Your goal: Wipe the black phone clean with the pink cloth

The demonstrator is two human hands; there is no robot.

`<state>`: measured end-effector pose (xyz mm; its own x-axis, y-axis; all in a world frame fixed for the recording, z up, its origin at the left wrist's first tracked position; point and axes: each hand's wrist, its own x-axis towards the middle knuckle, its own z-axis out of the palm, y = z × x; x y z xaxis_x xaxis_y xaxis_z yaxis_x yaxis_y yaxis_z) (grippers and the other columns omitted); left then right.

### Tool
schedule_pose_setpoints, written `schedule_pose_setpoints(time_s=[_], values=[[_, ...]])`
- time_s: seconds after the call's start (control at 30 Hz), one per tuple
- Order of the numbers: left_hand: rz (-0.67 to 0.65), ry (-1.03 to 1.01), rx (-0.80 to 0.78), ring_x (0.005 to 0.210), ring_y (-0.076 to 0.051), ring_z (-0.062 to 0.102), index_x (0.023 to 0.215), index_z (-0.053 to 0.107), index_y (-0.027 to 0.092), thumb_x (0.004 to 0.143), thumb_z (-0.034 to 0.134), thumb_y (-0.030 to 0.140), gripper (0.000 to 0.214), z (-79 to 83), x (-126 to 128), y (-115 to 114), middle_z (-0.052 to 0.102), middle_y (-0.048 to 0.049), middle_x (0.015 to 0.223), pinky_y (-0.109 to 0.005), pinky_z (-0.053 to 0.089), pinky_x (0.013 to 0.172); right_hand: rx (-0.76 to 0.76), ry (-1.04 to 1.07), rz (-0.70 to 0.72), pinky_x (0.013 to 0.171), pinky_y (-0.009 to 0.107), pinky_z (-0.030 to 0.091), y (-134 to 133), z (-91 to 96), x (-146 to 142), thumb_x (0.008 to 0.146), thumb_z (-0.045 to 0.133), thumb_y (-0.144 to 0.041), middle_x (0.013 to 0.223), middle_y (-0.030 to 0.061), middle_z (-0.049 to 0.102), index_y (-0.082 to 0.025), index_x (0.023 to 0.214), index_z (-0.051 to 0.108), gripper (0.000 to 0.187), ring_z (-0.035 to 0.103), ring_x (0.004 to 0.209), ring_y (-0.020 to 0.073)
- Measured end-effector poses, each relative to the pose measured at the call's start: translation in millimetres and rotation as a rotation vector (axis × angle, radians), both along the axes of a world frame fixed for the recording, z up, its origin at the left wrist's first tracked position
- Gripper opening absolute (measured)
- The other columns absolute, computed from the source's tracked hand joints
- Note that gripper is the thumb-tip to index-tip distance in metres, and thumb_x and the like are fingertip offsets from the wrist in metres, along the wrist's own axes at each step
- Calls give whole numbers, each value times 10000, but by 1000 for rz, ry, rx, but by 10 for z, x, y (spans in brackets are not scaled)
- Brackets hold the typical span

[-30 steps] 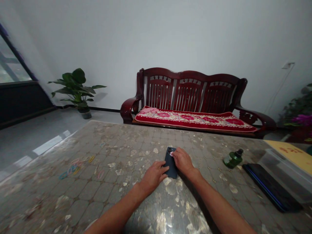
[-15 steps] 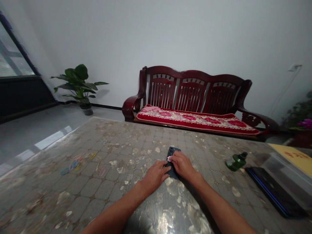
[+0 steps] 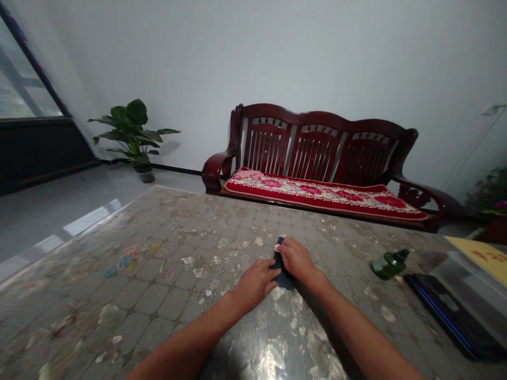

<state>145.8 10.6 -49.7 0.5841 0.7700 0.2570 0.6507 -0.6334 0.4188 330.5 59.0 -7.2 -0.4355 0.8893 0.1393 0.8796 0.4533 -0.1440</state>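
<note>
A dark smartphone (image 3: 284, 281) lies back up on the patterned tablecloth, tilted a little in front of me. My left hand (image 3: 256, 281) is at its left edge, fingers and thumb resting against the phone and holding it in place. Over the phone's upper part, my right hand (image 3: 296, 258) pinches a small pale pink-white wipe or scrap of cloth (image 3: 277, 247) and presses it on the back. The right fingers hide most of the camera end.
Several coloured rubber bands (image 3: 129, 258) lie at left on the table. To the right are a green bottle (image 3: 390, 265), a dark flat device (image 3: 447, 311) and a clear plastic box (image 3: 471, 279) with a yellow item (image 3: 481, 252) on top. A wooden bench (image 3: 317, 142) stands behind.
My right hand has moved with the wipe up the phone, and now covers the camera lenses seen before. My left hand stays at the phone's edge. The view has shifted slightly.
</note>
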Motion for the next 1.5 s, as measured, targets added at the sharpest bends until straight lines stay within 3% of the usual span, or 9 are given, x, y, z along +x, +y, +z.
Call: schedule_pose_setpoints(time_s=[0.13,0.47,0.67,0.77,0.97,1.27,1.5], values=[[6,-16,2,1166,-269,587,1224,688,250,925,644,280,304,-28,1,6,632,-97,1304,-442,501,1020,-14,-5,34,847,275,427,-63,47,30,960,463,-152,992,88,656,-213,1044,756,312,584,959,204],[2,-28,-1,1173,-277,587,1232,686,245,938,620,289,305,-11,-5,-2,622,-113,1325,-464,499,1027,-3,-164,-133,873,321,451,233,154,-240,906,456,-83,1050,175,675,-132,973,765,321,618,1017,264],[0,-25,-31,1185,-269,577,1189,704,245,918,655,276,277,19,-7,-6,627,-95,1308,-440,483,1042,-48,-171,-86,872,331,467,110,163,-305,854,549,-104,1030,183,692,-135,949,775,246,631,1009,282],[1,-18,-49,1179,-276,577,1143,725,234,898,685,264,250,39,0,-11,639,-91,1286,-434,484,1040,-63,-192,-59,872,327,469,47,172,-286,863,543,-125,1024,172,694,-141,940,774,244,629,1007,273],[15,6,-28,1200,-292,577,1235,692,221,885,703,245,351,16,6,-5,616,-124,1339,-466,484,1049,-3,-128,-94,876,299,444,147,190,-194,920,452,-102,1061,141,685,-173,986,763,326,606,1024,238],[19,29,-3,1205,-283,579,1242,685,227,899,680,240,343,-24,-2,5,620,-117,1333,-456,489,1045,-112,-25,-205,817,268,433,257,129,142,938,529,-210,1013,102,711,-204,989,781,258,643,969,213],[18,16,27,1182,-279,590,1223,693,231,870,721,246,354,-46,1,13,632,-113,1313,-451,504,1026,-114,55,-121,826,227,415,326,42,70,956,492,-186,1034,73,698,-225,1039,772,294,627,990,176]])
